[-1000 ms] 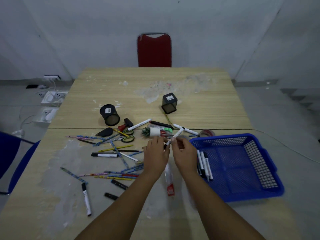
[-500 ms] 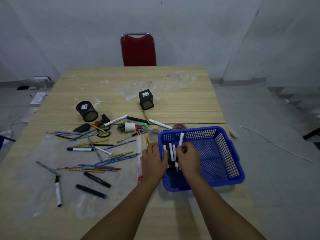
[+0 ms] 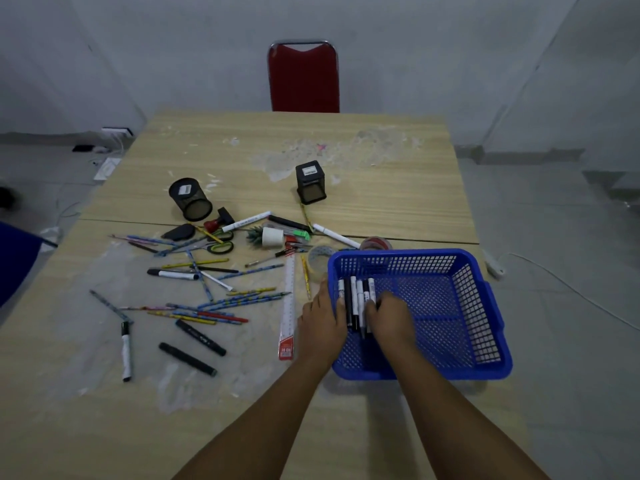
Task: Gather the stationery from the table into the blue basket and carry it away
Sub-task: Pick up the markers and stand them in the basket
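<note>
A blue mesh basket point(image 3: 467, 306) stands on the right part of the wooden table point(image 3: 381, 188). Several black and white markers point(image 3: 356, 296) lie side by side in its left end. My left hand point(image 3: 322, 320) reaches over the basket's left wall, its fingers lying against the markers. My right hand point(image 3: 391, 317) is inside the basket, and its curled fingertips pinch the rightmost marker point(image 3: 371, 287). Loose pencils point(image 3: 221, 306), markers point(image 3: 126, 351), a ruler point(image 3: 288, 306) and scissors point(image 3: 218, 245) lie scattered to the left.
Two black mesh pen cups point(image 3: 190, 199) point(image 3: 310, 181) lie tipped over further back. Tape rolls point(image 3: 375, 243) and a small white pot with a plant point(image 3: 272, 236) sit behind the basket. A red chair point(image 3: 303, 77) stands at the far end, a blue chair point(image 3: 17, 261) at the left.
The marker held up over the basket has been lowered flat beside the other markers. Both hands have stayed at the basket's left end. The view has shifted slightly.
</note>
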